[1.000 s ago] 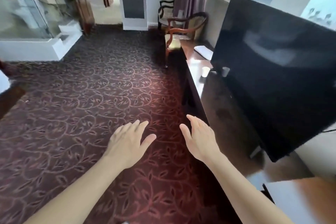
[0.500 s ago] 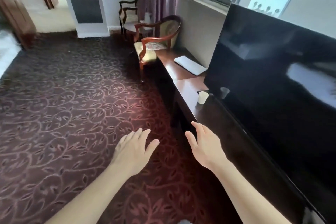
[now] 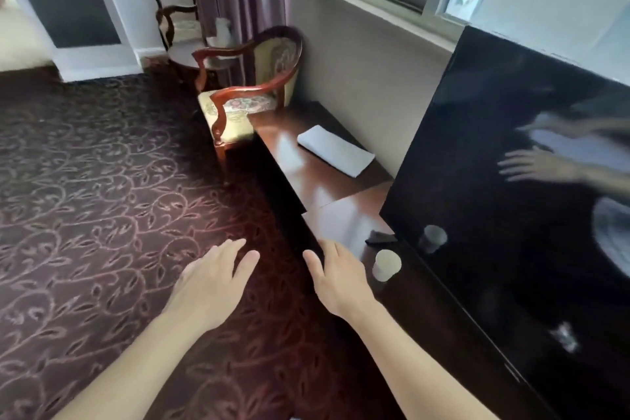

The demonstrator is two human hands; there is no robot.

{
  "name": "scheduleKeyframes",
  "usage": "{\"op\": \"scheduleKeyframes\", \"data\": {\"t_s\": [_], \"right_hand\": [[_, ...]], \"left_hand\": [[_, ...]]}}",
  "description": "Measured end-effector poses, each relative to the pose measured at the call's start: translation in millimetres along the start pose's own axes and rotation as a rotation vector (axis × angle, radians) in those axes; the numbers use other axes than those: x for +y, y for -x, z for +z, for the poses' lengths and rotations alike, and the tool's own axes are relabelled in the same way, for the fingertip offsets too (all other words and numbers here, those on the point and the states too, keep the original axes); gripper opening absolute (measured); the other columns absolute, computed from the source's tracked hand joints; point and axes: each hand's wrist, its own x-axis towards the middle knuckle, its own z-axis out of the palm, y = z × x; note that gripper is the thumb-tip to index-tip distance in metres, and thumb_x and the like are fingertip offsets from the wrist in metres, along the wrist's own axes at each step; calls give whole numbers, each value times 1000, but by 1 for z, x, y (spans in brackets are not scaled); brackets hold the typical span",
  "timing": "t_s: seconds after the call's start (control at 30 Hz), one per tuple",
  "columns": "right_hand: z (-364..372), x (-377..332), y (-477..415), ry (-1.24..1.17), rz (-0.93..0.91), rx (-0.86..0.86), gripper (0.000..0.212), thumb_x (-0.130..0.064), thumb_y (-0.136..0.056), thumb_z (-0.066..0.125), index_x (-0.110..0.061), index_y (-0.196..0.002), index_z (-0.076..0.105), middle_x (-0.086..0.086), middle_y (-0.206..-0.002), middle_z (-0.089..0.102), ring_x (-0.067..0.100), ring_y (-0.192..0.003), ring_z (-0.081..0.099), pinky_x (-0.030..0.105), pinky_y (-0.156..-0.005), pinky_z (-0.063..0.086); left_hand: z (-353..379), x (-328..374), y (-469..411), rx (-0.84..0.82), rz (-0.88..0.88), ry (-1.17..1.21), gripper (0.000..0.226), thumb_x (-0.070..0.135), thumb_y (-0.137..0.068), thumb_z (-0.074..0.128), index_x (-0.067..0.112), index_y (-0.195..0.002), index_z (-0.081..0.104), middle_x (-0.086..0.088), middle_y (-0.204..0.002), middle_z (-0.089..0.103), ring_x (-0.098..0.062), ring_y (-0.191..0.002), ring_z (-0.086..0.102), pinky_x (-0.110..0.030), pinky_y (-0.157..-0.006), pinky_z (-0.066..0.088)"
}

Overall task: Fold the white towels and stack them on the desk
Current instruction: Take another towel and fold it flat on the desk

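Note:
One folded white towel (image 3: 335, 150) lies flat on the far end of the dark wooden desk (image 3: 313, 181), close to the wall. My left hand (image 3: 213, 283) hovers over the carpet, palm down, fingers spread, holding nothing. My right hand (image 3: 339, 278) is held out over the desk's front edge, also empty with fingers apart. Both hands are well short of the towel.
A large black TV screen (image 3: 511, 198) stands on the desk at the right. A paper cup (image 3: 385, 264) and a small dark object (image 3: 380, 237) sit in front of it. A wooden armchair (image 3: 252, 99) stands at the desk's far end. Patterned carpet (image 3: 102, 198) fills the left.
The view has swung right and moved forward along the desk. The towel, cup and armchair are now nearer. Both hands stay open and empty in front of me.

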Motion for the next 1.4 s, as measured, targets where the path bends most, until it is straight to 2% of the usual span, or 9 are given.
{"op": "scheduleKeyframes", "data": {"t_s": [0.17, 0.33, 0.7, 0.83, 0.9, 1.03, 1.2, 1.33, 1.4], "right_hand": [[4, -33, -123, -19, -19, -41, 65, -61, -99, 19, -21, -147, 39, -2, -149, 46, 19, -137, 40, 41, -112, 34], [15, -49, -232, -48, 106, -32, 63, -58, -101, 21, -21, -150, 35, -3, -153, 41, 16, -141, 35, 36, -114, 27], [18, -14, -385, -154, 493, 82, 59, -52, -102, 30, -20, -151, 33, -3, -156, 37, 14, -144, 31, 33, -117, 26], [30, 29, -451, -250, 633, 67, 58, -49, -103, 34, -18, -152, 31, 3, -155, 37, 21, -141, 37, 35, -114, 29], [38, 52, -482, -311, 689, 36, 57, -46, -103, 36, -15, -152, 30, 6, -156, 36, 23, -141, 37, 35, -113, 28], [51, 97, -541, -380, 837, -60, 58, -43, -104, 35, -12, -152, 28, 11, -156, 34, 25, -140, 38, 35, -111, 29], [59, 141, -598, -470, 961, 1, 56, -45, -104, 34, -10, -147, 39, 8, -150, 44, 24, -135, 44, 32, -107, 32], [91, 198, -635, -479, 1091, 20, 67, -65, -83, 24, -8, -96, 56, 12, -110, 57, 24, -103, 52, 31, -83, 34], [97, 214, -649, -487, 1162, 91, 58, -53, -90, 30, -4, -97, 60, 19, -121, 57, 29, -120, 47, 36, -94, 35]], "left_hand": [[-27, -28, -109, -39, -9, 4, 88, 79, -83, 4, 30, -150, 35, 7, -156, 39, -18, -146, 31, -40, -118, 24], [-39, -51, -255, -103, 63, 10, 64, 60, -99, 20, 26, -151, 35, 3, -157, 36, -18, -145, 31, -38, -118, 22], [-41, -10, -500, -367, 364, -168, 79, 72, -92, 12, 26, -153, 33, -2, -161, 28, -21, -149, 24, -40, -120, 20], [-24, 11, -581, -430, 429, -218, 98, 81, -78, -3, 28, -152, 33, 2, -161, 30, -16, -148, 24, -39, -120, 21], [-15, 16, -613, -464, 404, -214, 100, 81, -75, -5, 30, -152, 34, 4, -160, 30, -14, -148, 24, -37, -120, 21], [11, 25, -680, -571, 389, -245, 66, 64, -98, 19, 27, -150, 37, 8, -158, 34, -11, -146, 30, -36, -118, 24], [60, 43, -764, -733, 229, -63, 50, 48, -103, 35, 25, -147, 41, 8, -153, 41, -12, -140, 38, -30, -112, 32], [108, 55, -835, -665, -4, 183, 39, 37, -100, 49, 27, -138, 51, 4, -144, 49, -17, -132, 46, -28, -97, 41], [132, 59, -866, -612, -56, 272, 39, 31, -99, 53, 26, -138, 52, 0, -147, 48, -19, -134, 45, -30, -100, 39]]}}
